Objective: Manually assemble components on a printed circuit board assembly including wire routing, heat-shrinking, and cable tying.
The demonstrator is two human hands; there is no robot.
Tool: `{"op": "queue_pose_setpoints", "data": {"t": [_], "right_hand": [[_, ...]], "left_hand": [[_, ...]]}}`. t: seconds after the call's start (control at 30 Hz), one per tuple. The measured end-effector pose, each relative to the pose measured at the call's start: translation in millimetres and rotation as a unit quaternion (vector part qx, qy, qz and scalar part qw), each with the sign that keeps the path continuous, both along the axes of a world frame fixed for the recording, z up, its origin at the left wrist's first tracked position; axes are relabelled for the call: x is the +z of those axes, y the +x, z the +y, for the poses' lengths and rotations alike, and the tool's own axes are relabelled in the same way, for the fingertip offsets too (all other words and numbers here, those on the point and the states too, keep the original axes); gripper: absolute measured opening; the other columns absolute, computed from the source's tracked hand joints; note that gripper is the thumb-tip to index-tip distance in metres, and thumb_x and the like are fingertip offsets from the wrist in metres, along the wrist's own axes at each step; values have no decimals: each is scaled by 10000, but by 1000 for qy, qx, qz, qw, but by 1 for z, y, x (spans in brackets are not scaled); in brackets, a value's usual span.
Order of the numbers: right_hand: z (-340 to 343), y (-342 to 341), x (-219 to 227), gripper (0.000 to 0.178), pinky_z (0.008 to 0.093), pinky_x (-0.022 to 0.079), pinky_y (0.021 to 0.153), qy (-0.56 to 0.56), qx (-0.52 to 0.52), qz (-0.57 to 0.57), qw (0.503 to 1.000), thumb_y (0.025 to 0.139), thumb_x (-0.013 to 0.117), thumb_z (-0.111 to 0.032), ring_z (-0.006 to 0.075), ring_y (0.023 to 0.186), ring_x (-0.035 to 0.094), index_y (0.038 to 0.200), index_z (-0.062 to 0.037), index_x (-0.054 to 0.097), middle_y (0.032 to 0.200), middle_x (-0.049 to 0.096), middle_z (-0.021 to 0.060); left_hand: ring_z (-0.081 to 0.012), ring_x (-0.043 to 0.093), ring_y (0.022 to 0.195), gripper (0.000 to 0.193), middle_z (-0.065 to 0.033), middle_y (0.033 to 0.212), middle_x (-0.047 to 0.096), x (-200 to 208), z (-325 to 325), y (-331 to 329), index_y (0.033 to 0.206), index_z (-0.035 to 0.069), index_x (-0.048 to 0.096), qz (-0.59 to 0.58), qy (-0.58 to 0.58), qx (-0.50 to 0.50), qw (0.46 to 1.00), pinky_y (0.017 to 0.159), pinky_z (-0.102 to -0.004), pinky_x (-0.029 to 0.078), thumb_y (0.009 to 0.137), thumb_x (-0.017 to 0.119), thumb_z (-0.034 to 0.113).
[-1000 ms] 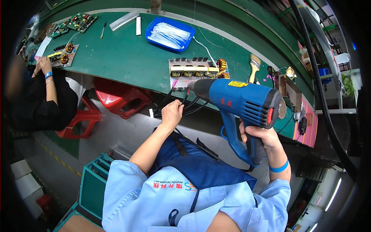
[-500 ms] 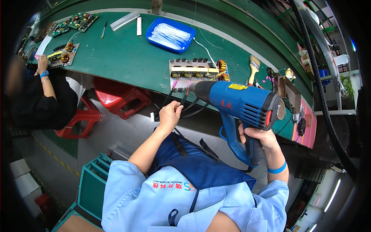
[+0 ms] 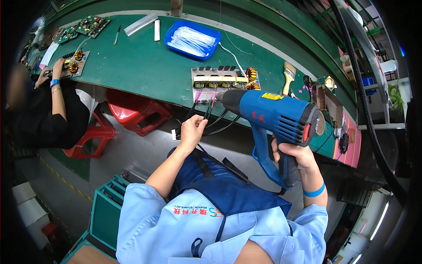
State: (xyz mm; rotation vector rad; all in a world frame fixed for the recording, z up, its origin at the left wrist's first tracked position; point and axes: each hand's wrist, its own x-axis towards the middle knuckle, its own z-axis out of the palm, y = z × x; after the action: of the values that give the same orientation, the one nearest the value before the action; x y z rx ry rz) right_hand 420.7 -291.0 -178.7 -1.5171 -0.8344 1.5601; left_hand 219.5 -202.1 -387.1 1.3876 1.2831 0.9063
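A blue heat gun (image 3: 274,115) is gripped at its handle by my right hand (image 3: 293,155). Its dark nozzle points left, close over the front edge of a circuit board (image 3: 220,80) on the bench. Yellow-wrapped transformers and copper-wound coils (image 3: 251,75) sit on that board. Below the board's front edge, my left hand (image 3: 193,128) pinches black wires (image 3: 206,113) between thumb and fingers. Pink sleeves (image 3: 213,97) show where the wires meet the board. The wires' lower ends hang past the bench edge, with a white connector (image 3: 174,134) beside my left hand.
On the green bench (image 3: 132,57) stands a blue tray (image 3: 193,39) of white cable ties. A paintbrush (image 3: 289,78) lies to the right. At the left, a co-worker's hands (image 3: 55,70) are at another board. Red stools (image 3: 136,112) stand under the bench edge.
My hands and the heat gun have hardly moved; the nozzle shifts very slightly. The co-worker's second hand has come into view at the other board.
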Motion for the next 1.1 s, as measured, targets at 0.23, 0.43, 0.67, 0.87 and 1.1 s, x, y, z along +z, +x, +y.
{"op": "queue_pose_setpoints", "data": {"t": [0.23, 0.43, 0.67, 0.87, 1.1], "right_hand": [[7, 5, 0, 357, 269, 434, 478, -1, -11, 7, 1000, 624, 589, -84, 186, 512, 523, 924, 44, 442, 680, 522, 124], [5, 3, 3, 363, 265, 426, 476, 6, 14, 12, 1000, 627, 603, -96, 183, 512, 523, 926, 38, 447, 680, 521, 122], [8, 1, 5, 363, 261, 425, 475, 1, 20, 3, 1000, 624, 607, -90, 182, 510, 523, 924, 38, 450, 682, 524, 121], [10, 2, 6, 362, 260, 426, 475, -4, 6, 2, 1000, 617, 604, -79, 182, 506, 523, 923, 39, 450, 683, 525, 124], [8, 6, 5, 376, 261, 424, 477, -7, -6, -7, 1000, 607, 610, -85, 183, 501, 525, 924, 38, 450, 679, 525, 125]], "left_hand": [[-168, 549, 546, 102, -83, 602, 565, 5, -3, -1, 711, 2, 555, 70, 75, -1, 995, 511, -259, 426, 689, 582, 97], [-259, 534, 603, 78, -83, 644, 540, 11, -4, 0, 698, 46, 529, 163, 228, -12, 960, 519, -342, 418, 671, 577, 102], [-252, 527, 634, 78, -78, 662, 526, 10, -3, -1, 723, 58, 523, 189, 259, -31, 947, 539, -341, 418, 672, 569, 94], [-260, 535, 615, 104, -85, 676, 534, 5, -8, -2, 762, 48, 506, 178, 264, -34, 947, 529, -335, 426, 688, 558, 100], [-252, 549, 613, 172, -114, 776, 530, -3, -10, -13, 842, 36, 470, 143, 223, -9, 964, 524, -329, 436, 698, 555, 76]]}}
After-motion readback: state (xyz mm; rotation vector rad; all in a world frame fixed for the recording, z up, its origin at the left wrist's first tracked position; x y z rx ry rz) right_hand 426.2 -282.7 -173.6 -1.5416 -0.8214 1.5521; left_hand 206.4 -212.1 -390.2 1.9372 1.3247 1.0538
